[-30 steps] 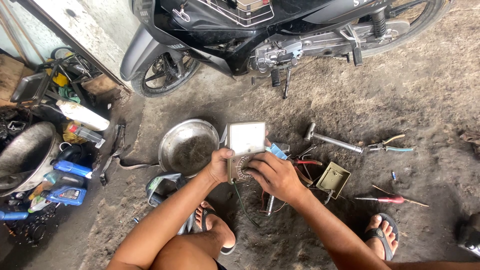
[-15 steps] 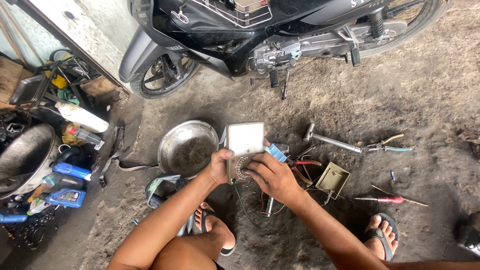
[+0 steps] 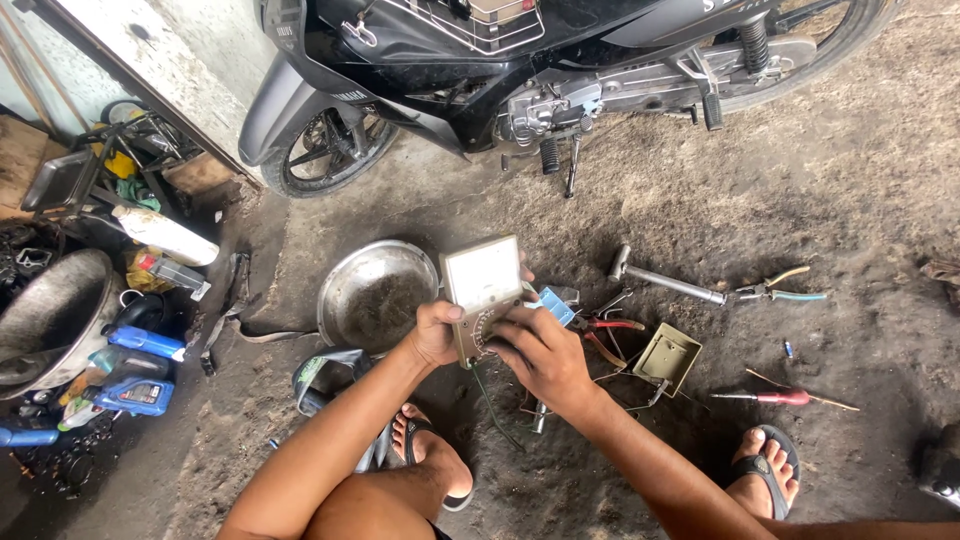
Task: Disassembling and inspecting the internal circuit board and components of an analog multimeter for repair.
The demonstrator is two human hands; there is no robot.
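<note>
boxy beige meter [image 3: 482, 280] | left hand [image 3: 437, 335] grips | right hand [image 3: 540, 355] at dial, perhaps turning

I have one view only, from the camera on the person's head. It looks steeply down and forward at the dirt floor [image 3: 820, 200], close over the left hand [image 3: 435, 335] and right hand [image 3: 545, 355], with the motorbike [image 3: 480, 60] across the top edge, farther off.
</note>
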